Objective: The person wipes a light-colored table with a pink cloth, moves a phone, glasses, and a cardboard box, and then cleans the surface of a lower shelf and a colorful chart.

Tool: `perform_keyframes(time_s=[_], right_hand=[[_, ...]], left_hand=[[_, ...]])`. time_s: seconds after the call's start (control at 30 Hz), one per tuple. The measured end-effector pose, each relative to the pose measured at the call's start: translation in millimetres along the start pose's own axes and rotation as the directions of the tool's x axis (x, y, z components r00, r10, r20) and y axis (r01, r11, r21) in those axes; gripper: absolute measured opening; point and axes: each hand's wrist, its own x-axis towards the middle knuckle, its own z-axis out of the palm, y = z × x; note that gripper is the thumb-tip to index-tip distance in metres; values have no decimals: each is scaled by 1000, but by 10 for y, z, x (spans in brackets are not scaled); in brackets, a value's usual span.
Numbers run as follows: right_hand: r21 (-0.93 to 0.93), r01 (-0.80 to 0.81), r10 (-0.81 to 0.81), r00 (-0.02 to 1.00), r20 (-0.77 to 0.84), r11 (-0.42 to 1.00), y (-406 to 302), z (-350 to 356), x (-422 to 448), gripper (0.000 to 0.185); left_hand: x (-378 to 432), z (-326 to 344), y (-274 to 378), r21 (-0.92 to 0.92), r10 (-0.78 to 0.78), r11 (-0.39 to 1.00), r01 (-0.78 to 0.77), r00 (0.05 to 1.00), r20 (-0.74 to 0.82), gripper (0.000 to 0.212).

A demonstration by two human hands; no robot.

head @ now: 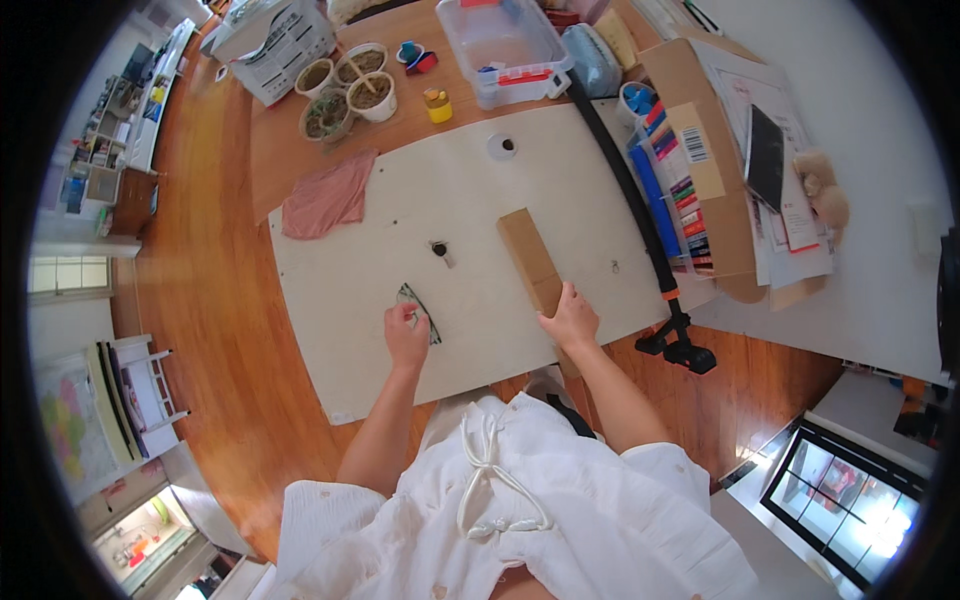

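My left hand (407, 335) is at the near left part of the pale board, its fingers on a pair of dark-framed eyeglasses (425, 310). My right hand (571, 321) grips the near end of a long brown cardboard box (531, 262) that lies slantwise on the board. Between and beyond my hands lies a small key-like thing with a black head (440, 250). Farther off is a white roll or ring (502, 146), perhaps of tape. A folded pink cloth (330, 196) lies at the board's far left corner.
Potted soil cups (371, 97), a yellow container (438, 106) and a clear plastic bin (510, 60) stand beyond the pale board (465, 187). To the right are a black jointed arm (619, 165), a book-filled bin (679, 202) and a cardboard carton (720, 172) with papers and a phone-like device (765, 159).
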Motion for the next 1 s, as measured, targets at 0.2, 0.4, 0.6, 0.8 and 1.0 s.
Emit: perform_keyframes(time_s=[0.2, 0.4, 0.6, 0.8, 1.0], right_hand=[[147, 33, -28, 999, -34, 989, 294, -457, 57, 66], [140, 59, -39, 990, -139, 988, 641, -227, 83, 74], [10, 4, -3, 993, -116, 1000, 525, 80, 84, 71], [-42, 49, -55, 988, -141, 998, 645, 214, 101, 65], [20, -41, 43, 996, -82, 999, 566, 112, 138, 69]], left_hand=[[529, -272, -208, 47, -8, 999, 8, 1000, 2, 32], [1514, -584, -437, 285, 209, 942, -177, 974, -85, 39], [2762, -808, -619, 693, 430, 672, -261, 900, -78, 45], [2878, 188, -702, 768, 201, 632, -104, 979, -32, 60], [2322, 1149, 640, 607, 166, 770, -196, 980, 105, 71]])
